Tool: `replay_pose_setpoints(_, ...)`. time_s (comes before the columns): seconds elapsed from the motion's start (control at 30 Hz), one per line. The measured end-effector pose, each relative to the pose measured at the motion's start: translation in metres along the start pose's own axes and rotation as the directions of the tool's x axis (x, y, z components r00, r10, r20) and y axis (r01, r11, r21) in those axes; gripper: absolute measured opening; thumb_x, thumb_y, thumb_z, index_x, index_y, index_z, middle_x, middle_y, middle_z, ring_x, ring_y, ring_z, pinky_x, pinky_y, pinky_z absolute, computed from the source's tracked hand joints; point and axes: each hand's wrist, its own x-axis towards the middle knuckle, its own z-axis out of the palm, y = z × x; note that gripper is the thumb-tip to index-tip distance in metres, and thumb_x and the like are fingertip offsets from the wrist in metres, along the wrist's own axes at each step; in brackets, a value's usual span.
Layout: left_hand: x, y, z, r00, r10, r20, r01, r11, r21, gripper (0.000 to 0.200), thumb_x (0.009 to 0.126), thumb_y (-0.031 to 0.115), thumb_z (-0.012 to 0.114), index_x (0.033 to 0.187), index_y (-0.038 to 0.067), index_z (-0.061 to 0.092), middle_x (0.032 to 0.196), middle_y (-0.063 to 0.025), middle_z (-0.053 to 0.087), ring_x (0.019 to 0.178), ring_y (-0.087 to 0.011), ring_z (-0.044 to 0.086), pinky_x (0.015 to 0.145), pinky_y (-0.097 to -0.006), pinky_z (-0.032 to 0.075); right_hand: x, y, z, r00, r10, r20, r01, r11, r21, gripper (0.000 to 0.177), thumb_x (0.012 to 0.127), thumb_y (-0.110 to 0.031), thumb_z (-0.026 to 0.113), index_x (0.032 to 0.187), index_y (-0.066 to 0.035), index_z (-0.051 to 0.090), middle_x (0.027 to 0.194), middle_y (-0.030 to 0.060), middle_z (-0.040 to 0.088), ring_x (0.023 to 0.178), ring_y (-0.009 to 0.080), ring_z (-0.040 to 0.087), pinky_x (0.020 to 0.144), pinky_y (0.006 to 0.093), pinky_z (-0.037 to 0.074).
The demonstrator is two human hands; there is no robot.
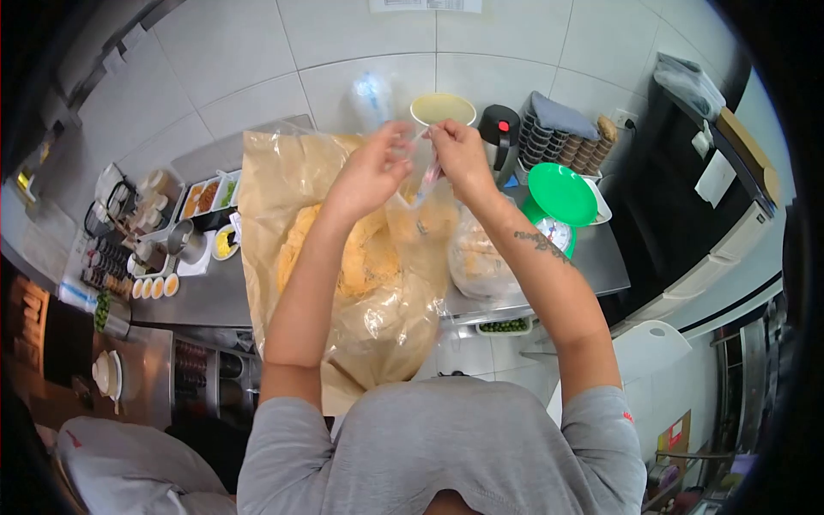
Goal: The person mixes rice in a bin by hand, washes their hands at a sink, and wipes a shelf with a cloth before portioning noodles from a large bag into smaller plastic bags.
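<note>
Metal worktop point(592, 268) against tiled wall point(365, 33), brown paper point(279, 167) there bearing an orange heap point(371, 257), over whose right side the right hand point(462, 153) pinched a clear plastic bag point(417, 201), left hand point(382, 167) blurred alongside, grip unclear, filled bag point(481, 256) nearby.

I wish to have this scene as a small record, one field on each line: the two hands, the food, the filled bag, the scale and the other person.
Left hand: raised beside the clear bag; fingers blurred, contact uncertain
Right hand: pinches the upper part of the clear bag
Food: orange heap on brown paper, partly hidden by the left arm
Filled bag: on the table, beside the brown paper
Scale: green, to the right of the filled bag
Other person: grey clothing, lower left
</note>
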Motion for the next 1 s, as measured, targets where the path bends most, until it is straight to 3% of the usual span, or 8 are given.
replay_pose_setpoints(0.1, 0.008, 0.008, 0.003, 0.961, 0.274, -0.032, -0.254, 0.922, 0.291, 0.022, 0.085, 0.009, 0.054, 0.107, 0.003, 0.056, 0.105, -0.0064, 0.054, 0.085, -0.0132, 0.053, 0.069, -0.0280, 0.046, 0.002, -0.029, -0.019, 0.995, -0.012, -0.104, 0.012, 1.000, -0.002, 0.022, 0.088, -0.016, 0.049, 0.086, 0.001, 0.062, 0.056, 0.0004, 0.046, 0.041, 0.0090, 0.043, 0.037, 0.0242, 0.039)
replay_pose_setpoints(0.2, -0.005, -0.004, -0.011, 0.979, 0.103, -0.178, -0.044, 0.950, 0.309, 0.021, 0.085, 0.012, 0.055, 0.103, 0.004, 0.059, 0.100, -0.0060, 0.056, 0.084, -0.0171, 0.054, 0.070, -0.0288, 0.046, 0.022, -0.052, -0.065, 0.980, -0.059, -0.193, 0.068, 0.997, 0.044, 0.019, 0.087, -0.017, 0.049, 0.087, -0.003, 0.062, 0.065, -0.0003, 0.048, 0.051, 0.0099, 0.047, 0.044, 0.0252, 0.045)
replay_pose_setpoints(0.27, -0.020, -0.046, -0.012, 0.976, -0.190, -0.104, 0.214, 0.914, 0.345, 0.020, 0.083, 0.013, 0.056, 0.100, 0.005, 0.061, 0.096, -0.0096, 0.059, 0.088, -0.0220, 0.057, 0.071, -0.0311, 0.046, 0.039, -0.062, -0.099, 0.953, -0.153, -0.260, 0.157, 0.988, -0.004, 0.019, 0.088, -0.018, 0.051, 0.087, -0.002, 0.062, 0.065, -0.0004, 0.049, 0.052, 0.0093, 0.047, 0.047, 0.0251, 0.045)
replay_pose_setpoints(0.33, -0.045, -0.102, -0.004, 0.959, -0.209, 0.193, 0.076, 0.843, 0.532, 0.019, 0.079, 0.012, 0.058, 0.095, 0.001, 0.059, 0.085, -0.0182, 0.059, 0.081, -0.0314, 0.058, 0.070, -0.0384, 0.047, 0.048, -0.071, -0.127, 0.922, -0.284, -0.262, 0.281, 0.958, -0.049, 0.020, 0.090, -0.017, 0.049, 0.089, -0.001, 0.061, 0.065, -0.0009, 0.048, 0.053, 0.0085, 0.048, 0.048, 0.0247, 0.046)
replay_pose_setpoints(0.4, -0.075, -0.140, 0.013, 0.896, -0.312, 0.316, 0.052, 0.780, 0.623, 0.027, 0.075, 0.015, 0.062, 0.100, 0.003, 0.059, 0.096, -0.0174, 0.059, 0.091, -0.0314, 0.056, 0.076, -0.0406, 0.045, 0.049, -0.070, -0.148, 0.891, -0.364, -0.272, 0.335, 0.930, -0.149, 0.020, 0.091, -0.016, 0.048, 0.091, -0.001, 0.060, 0.065, -0.0006, 0.048, 0.053, 0.0084, 0.049, 0.048, 0.0243, 0.046)
replay_pose_setpoints(0.53, -0.112, -0.154, 0.042, 0.938, -0.211, 0.277, -0.074, 0.655, 0.752, 0.036, 0.073, 0.016, 0.065, 0.106, 0.005, 0.057, 0.108, -0.0145, 0.056, 0.105, -0.0331, 0.049, 0.087, -0.0436, 0.038, 0.042, -0.035, -0.189, 0.876, -0.433, -0.213, 0.313, 0.846, -0.432, 0.022, 0.090, -0.016, 0.047, 0.091, 0.003, 0.060, 0.062, 0.0027, 0.052, 0.048, 0.0151, 0.058, 0.046, 0.0275, 0.047)
replay_pose_setpoints(0.77, -0.125, -0.166, 0.056, 0.902, -0.297, 0.312, -0.083, 0.590, 0.803, 0.026, 0.073, 0.013, 0.063, 0.098, 0.007, 0.059, 0.101, -0.0132, 0.056, 0.097, -0.0306, 0.051, 0.085, -0.0429, 0.036, -0.020, 0.005, -0.209, 0.980, -0.050, -0.195, -0.037, 0.908, -0.418, 0.023, 0.092, -0.019, 0.048, 0.107, -0.005, 0.058, 0.067, 0.0008, 0.052, 0.059, 0.0100, 0.060, 0.051, 0.0223, 0.048)
replay_pose_setpoints(1.0, -0.124, -0.160, 0.046, 0.956, -0.210, 0.206, -0.004, 0.688, 0.725, 0.020, 0.073, 0.012, 0.061, 0.093, 0.008, 0.060, 0.096, -0.0131, 0.056, 0.091, -0.0293, 0.054, 0.078, -0.0439, 0.037, -0.048, -0.001, -0.211, 0.978, -0.066, -0.199, -0.077, 0.770, -0.633, 0.049, 0.083, -0.032, 0.060, 0.124, -0.007, 0.050, 0.069, 0.0059, 0.055, 0.061, 0.0140, 0.058, 0.057, 0.0276, 0.046)
